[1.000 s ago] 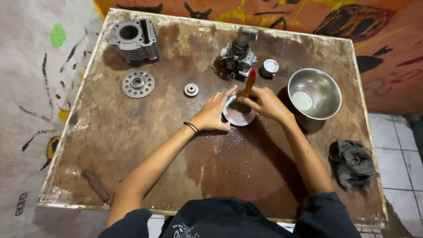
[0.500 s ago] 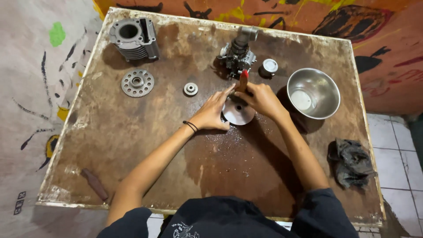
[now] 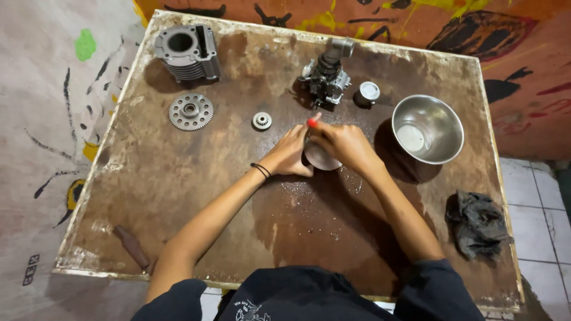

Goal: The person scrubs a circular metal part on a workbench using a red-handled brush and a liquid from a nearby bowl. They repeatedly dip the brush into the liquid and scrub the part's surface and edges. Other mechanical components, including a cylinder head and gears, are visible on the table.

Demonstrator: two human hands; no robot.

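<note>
Tipping lower than a second ago, the red-tipped brush [image 3: 312,122] pinched in the right hand [image 3: 340,144] scrubs the metal disc [image 3: 321,157], which the left hand [image 3: 291,153] steadies with fingers pressed against its rim.

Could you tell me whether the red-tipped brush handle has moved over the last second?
Yes. The red-tipped brush handle has swung left in the right hand: it was nearer the steel bowl and now leans toward the small gear.
</note>
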